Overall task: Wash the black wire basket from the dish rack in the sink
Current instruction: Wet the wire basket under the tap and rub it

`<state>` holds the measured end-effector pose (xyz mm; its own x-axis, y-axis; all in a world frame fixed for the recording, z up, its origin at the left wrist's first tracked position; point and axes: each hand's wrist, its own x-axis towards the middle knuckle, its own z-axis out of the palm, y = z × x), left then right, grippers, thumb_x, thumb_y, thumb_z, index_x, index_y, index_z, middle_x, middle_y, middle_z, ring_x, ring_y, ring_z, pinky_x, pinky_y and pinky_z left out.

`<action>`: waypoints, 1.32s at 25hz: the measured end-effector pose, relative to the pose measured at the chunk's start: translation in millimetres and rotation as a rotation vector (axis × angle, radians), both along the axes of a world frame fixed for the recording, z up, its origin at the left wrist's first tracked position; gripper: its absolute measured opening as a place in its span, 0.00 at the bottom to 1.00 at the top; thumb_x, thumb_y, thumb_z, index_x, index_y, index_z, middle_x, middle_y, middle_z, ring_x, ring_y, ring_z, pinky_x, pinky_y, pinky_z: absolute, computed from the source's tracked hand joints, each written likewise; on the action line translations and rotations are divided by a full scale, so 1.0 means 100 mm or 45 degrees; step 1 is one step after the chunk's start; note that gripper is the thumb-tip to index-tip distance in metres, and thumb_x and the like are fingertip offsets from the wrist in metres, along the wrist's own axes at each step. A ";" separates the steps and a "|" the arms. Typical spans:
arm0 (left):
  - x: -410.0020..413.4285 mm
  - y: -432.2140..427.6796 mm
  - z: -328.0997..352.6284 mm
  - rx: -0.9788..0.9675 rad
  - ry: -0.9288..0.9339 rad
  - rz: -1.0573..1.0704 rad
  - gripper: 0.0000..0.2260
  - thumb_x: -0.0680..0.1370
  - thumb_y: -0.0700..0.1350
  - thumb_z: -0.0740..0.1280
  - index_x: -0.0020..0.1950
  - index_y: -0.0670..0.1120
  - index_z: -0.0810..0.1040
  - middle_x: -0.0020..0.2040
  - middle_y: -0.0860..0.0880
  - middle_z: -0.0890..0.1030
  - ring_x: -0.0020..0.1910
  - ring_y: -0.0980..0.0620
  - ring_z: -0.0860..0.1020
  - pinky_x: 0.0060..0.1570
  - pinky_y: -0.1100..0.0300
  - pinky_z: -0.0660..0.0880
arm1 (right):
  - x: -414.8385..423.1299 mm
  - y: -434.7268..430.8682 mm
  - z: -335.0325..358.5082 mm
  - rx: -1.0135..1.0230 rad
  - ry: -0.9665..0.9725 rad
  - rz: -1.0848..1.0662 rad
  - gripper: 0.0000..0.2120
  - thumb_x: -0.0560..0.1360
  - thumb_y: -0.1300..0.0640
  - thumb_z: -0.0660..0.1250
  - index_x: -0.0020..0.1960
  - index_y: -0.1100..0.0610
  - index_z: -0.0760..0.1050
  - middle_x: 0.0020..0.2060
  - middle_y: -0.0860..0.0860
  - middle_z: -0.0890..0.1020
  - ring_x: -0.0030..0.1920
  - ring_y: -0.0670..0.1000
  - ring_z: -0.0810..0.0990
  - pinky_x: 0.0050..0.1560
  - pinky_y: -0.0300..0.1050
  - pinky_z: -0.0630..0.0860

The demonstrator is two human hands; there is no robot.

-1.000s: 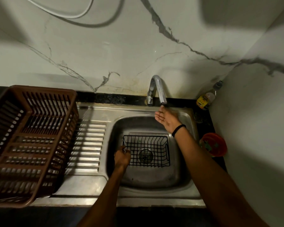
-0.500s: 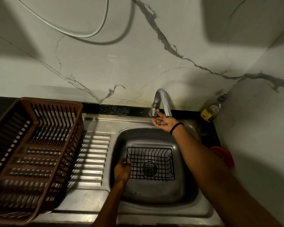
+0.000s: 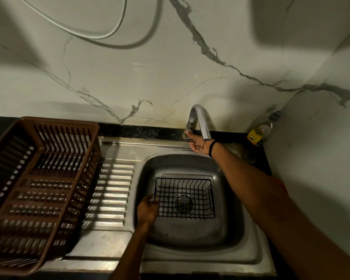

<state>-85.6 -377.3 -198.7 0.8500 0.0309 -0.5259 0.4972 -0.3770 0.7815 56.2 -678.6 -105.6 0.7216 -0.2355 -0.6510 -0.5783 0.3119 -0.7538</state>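
so the black wire basket (image 3: pixel 184 198) is already down in the stainless steel sink (image 3: pixel 190 237), sitting upright right over the sink's drain, with its long axis running left-to-right across the sink; the left hand (image 3: pixel 148 208) is the one on it, fingers (image 3: pixel 153 201) curled over the wire rim at the basket's left short end; the right hand (image 3: pixel 198 143) is well apart from the basket, up at the sink's back edge, palm up; its fingers look pinched round the small tap knob (image 3: pixel 188 138) at the foot of the curved chrome tap (image 3: pixel 200 122), though it's dim and I wouldn't swear how tight; can't see any water coming out; the bit that matters imo: the spout mouth hangs over the back of the sink and the basket lies nearer the person than that, so a stream would probably land behind it or on its back wall; my guess is the left hand, being the nearer one, has to slide or tip the basket toward the sink's back; the brown plastic dish rack (image 3: pixel 38 188) sits on the surface left of the sink
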 end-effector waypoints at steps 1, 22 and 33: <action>-0.01 0.01 0.00 -0.009 -0.002 0.001 0.17 0.79 0.37 0.70 0.68 0.36 0.76 0.59 0.33 0.82 0.56 0.37 0.81 0.56 0.50 0.77 | 0.03 -0.01 -0.04 -0.093 0.007 0.026 0.34 0.53 0.40 0.81 0.51 0.57 0.77 0.25 0.45 0.74 0.25 0.42 0.69 0.27 0.35 0.73; 0.09 0.05 0.04 0.070 -0.033 -0.074 0.16 0.81 0.37 0.67 0.68 0.36 0.76 0.60 0.36 0.80 0.54 0.44 0.78 0.53 0.57 0.72 | -0.14 0.04 -0.08 -0.534 -0.115 0.120 0.34 0.65 0.35 0.76 0.61 0.56 0.76 0.41 0.46 0.78 0.39 0.44 0.77 0.39 0.37 0.76; 0.16 -0.14 -0.16 0.283 0.145 -0.259 0.27 0.81 0.45 0.69 0.78 0.43 0.65 0.74 0.36 0.70 0.71 0.37 0.72 0.70 0.47 0.71 | -1.74 0.29 -1.02 -1.426 0.388 0.421 0.07 0.79 0.57 0.61 0.45 0.57 0.75 0.40 0.53 0.77 0.44 0.55 0.78 0.48 0.49 0.77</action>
<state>-69.8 -391.1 -215.0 0.7866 -0.0088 -0.6174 0.4736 -0.6331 0.6123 -118.0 -649.5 -207.3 0.7059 -0.6110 -0.3582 -0.7080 -0.6244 -0.3301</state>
